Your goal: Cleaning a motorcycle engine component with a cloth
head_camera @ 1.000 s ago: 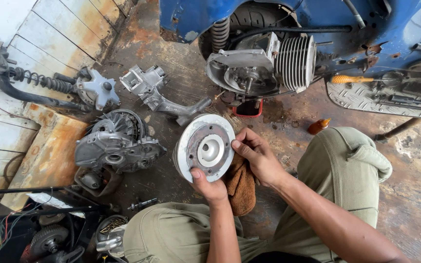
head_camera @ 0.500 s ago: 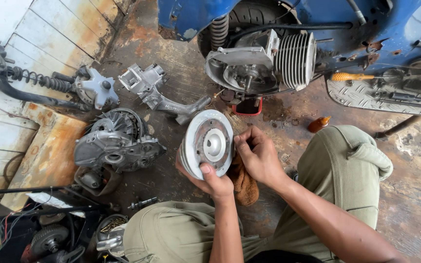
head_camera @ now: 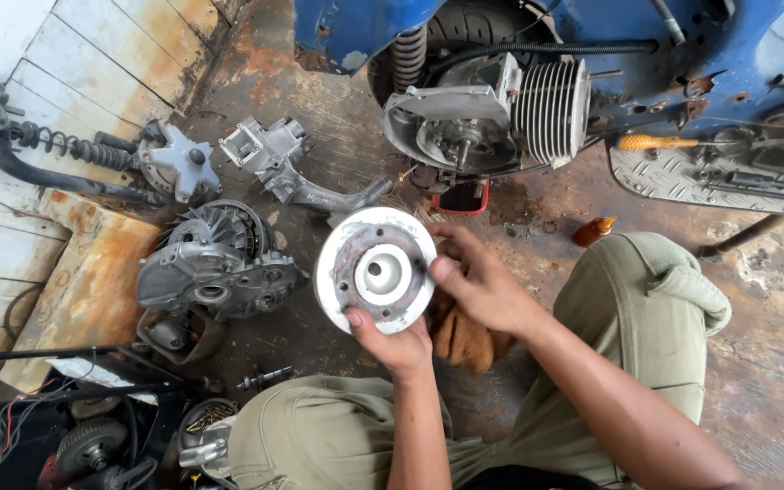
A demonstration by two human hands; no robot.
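Note:
A round metal disc part with a raised hub in its middle is held up over the stained floor, face toward me. My left hand grips its lower rim with the thumb on the face. My right hand holds its right rim with fingertips on the edge. A brown rag lies under my right hand, partly hidden by it.
A blue scooter's finned engine with an open side sits just beyond the disc. Left of it lie a grey engine case, an arm casting and a sprung fork. A small brown bottle and a yellow-handled tool are at right.
The disc has turned from tilted sideways to facing me more squarely. My right hand shifted slightly along its right rim.

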